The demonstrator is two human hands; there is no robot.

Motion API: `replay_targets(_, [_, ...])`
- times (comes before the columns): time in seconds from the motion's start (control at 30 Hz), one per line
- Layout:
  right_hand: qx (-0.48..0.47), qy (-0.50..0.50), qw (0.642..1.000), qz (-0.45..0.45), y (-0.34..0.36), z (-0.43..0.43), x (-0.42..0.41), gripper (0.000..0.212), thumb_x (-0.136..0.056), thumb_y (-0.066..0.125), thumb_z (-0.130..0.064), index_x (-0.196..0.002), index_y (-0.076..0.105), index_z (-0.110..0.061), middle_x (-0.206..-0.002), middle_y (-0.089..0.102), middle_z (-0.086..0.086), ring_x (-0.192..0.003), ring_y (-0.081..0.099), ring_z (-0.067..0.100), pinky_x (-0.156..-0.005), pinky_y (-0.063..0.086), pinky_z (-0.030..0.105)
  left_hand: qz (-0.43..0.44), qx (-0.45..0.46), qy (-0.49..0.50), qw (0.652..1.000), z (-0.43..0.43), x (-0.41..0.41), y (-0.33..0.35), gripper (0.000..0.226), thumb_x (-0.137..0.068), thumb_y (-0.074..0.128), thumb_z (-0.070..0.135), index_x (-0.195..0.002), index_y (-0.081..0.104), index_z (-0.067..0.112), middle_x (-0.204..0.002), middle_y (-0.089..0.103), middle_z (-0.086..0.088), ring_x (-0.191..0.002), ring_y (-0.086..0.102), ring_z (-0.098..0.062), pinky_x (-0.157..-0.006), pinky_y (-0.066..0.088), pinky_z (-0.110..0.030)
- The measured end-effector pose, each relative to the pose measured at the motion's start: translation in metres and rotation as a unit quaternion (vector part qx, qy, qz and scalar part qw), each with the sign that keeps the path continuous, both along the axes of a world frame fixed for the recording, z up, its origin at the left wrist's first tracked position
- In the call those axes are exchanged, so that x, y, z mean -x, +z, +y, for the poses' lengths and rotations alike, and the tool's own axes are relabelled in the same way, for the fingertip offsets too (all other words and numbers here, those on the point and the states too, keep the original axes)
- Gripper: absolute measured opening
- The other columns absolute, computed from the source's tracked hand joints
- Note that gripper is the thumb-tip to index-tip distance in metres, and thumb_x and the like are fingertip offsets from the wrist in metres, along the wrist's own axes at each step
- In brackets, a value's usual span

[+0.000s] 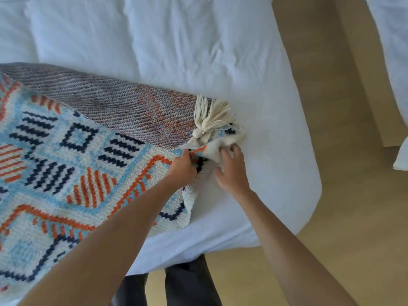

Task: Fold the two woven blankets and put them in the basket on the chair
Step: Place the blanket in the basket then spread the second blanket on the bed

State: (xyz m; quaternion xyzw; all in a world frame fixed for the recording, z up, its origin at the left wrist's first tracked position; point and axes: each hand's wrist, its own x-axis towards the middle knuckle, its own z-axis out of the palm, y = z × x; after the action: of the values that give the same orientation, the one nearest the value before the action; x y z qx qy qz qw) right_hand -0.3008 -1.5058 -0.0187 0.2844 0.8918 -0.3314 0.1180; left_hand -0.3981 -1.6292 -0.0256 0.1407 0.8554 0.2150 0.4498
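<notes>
Head view looks down on a woven blanket (66,151) with a light blue, orange and navy geometric pattern, spread over the left and near part of a white-sheeted bed (242,85). Along the blanket's far side a band of muted grey, diagonally ribbed weave shows, with faint orange shapes in it, like the reverse face of the cloth. A cream yarn tassel (212,115) lies fanned out at the blanket's right corner, resting partly on that grey band and partly on the sheet.

Both hands meet at this corner, close together. The left hand (183,168) has its fingers curled round the patterned edge just left of the corner. The right hand (231,171) has bent fingers dug into the bunched cream cloth of the corner itself, just below the tassel.

Tan carpeted floor (331,217) runs along the bed's right side, and the person's dark trouser legs (189,281) stand at its near edge. More white bedding (393,62) hangs at the far right.
</notes>
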Motion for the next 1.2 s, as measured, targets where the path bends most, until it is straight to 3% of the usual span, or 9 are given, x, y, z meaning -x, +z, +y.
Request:
replay_targets(0.1, [0.020,-0.013,1.000,-0.006,-0.002,-0.006,0.007,0.051,-0.083,0.063,-0.020,-0.130,0.047,-0.009,-0.126,0.049,0.011,-0.117,0.040,0.031,-0.097,0.037,0.043,-0.020,-0.007,0.002,1.000,-0.003,-0.001,0.000,0.021,-0.091,0.037,0.004,-0.111,0.036,0.010,-0.075,0.049,-0.005,-0.062,0.051,-0.018,-0.045,0.042,-0.027])
replay_targets(0.23, [-0.058,-0.023,0.997,0.039,0.002,-0.010,0.007,0.020,-0.082,0.061,-0.016,-0.093,0.066,0.000,-0.096,0.060,0.016,-0.097,0.047,0.033,-0.080,0.043,0.043,-0.029,0.005,-0.011,0.999,-0.008,-0.004,0.000,0.012,-0.090,0.037,0.005,-0.100,0.036,0.011,-0.075,0.047,-0.005,-0.061,0.048,-0.017,-0.043,0.036,-0.025])
replay_targets(0.4, [-0.019,-0.092,0.992,0.084,0.015,0.006,-0.016,0.027,-0.075,0.060,-0.008,-0.055,0.041,-0.008,-0.054,0.047,0.011,-0.056,0.043,0.022,-0.051,0.031,0.028,-0.051,-0.029,-0.035,0.998,0.006,-0.018,0.004,0.007,-0.089,0.040,0.007,-0.095,0.039,0.011,-0.078,0.050,-0.006,-0.064,0.049,-0.019,-0.048,0.037,-0.027])
replay_targets(0.5, [-0.009,-0.155,0.986,0.066,0.019,0.018,-0.043,0.030,-0.084,0.057,-0.016,-0.062,0.040,-0.009,-0.051,0.047,0.010,-0.046,0.040,0.021,-0.044,0.032,0.031,-0.055,-0.054,-0.066,0.995,0.025,-0.034,0.006,0.010,-0.090,0.044,0.012,-0.099,0.042,0.011,-0.085,0.053,-0.007,-0.073,0.052,-0.021,-0.057,0.044,-0.030])
replay_targets(0.63, [-0.126,-0.166,0.978,0.009,0.021,0.041,-0.090,0.026,-0.089,0.055,-0.020,-0.070,0.041,-0.009,-0.050,0.043,0.002,-0.041,0.039,0.018,-0.039,0.025,0.026,-0.065,-0.081,-0.110,0.988,0.043,-0.058,0.002,0.007,-0.090,0.044,0.015,-0.096,0.047,0.013,-0.083,0.052,-0.002,-0.071,0.048,-0.014,-0.060,0.042,-0.025])
replay_targets(0.8, [-0.190,-0.161,0.960,-0.130,0.006,0.048,-0.140,0.031,-0.091,0.049,-0.032,-0.076,0.051,-0.005,-0.075,0.057,0.012,-0.068,0.053,0.027,-0.056,0.039,0.031,-0.059,-0.063,-0.139,0.987,0.052,-0.079,-0.009,0.016,-0.091,0.043,0.011,-0.106,0.048,0.009,-0.094,0.053,-0.005,-0.081,0.051,-0.017,-0.064,0.043,-0.023])
replay_targets(0.9, [-0.134,-0.142,0.975,-0.105,-0.002,0.040,-0.148,0.028,-0.088,0.053,-0.028,-0.067,0.048,-0.012,-0.075,0.049,0.006,-0.079,0.045,0.024,-0.065,0.038,0.035,-0.037,-0.050,-0.163,0.985,0.049,-0.085,-0.016,0.016,-0.091,0.043,0.008,-0.106,0.049,0.009,-0.102,0.055,-0.008,-0.087,0.053,-0.019,-0.067,0.043,-0.024])
replay_targets(1.03, [0.011,-0.206,0.978,-0.022,-0.004,0.034,-0.146,0.038,-0.087,0.056,-0.017,-0.064,0.026,-0.022,-0.053,0.029,-0.006,-0.047,0.029,0.010,-0.045,0.022,0.022,-0.033,-0.037,-0.178,0.983,0.043,-0.084,-0.023,0.016,-0.091,0.043,0.009,-0.106,0.049,0.010,-0.108,0.054,-0.010,-0.092,0.053,-0.022,-0.075,0.046,-0.030])
replay_targets(1.2, [-0.080,-0.204,0.972,-0.079,-0.004,0.046,-0.151,0.015,-0.086,0.057,-0.021,-0.085,0.044,-0.012,-0.051,0.039,-0.001,-0.048,0.042,0.023,-0.044,0.024,0.026,-0.024,-0.038,-0.175,0.983,0.046,-0.081,-0.024,0.019,-0.091,0.044,0.010,-0.109,0.051,0.008,-0.108,0.055,-0.008,-0.091,0.053,-0.020,-0.071,0.042,-0.027])
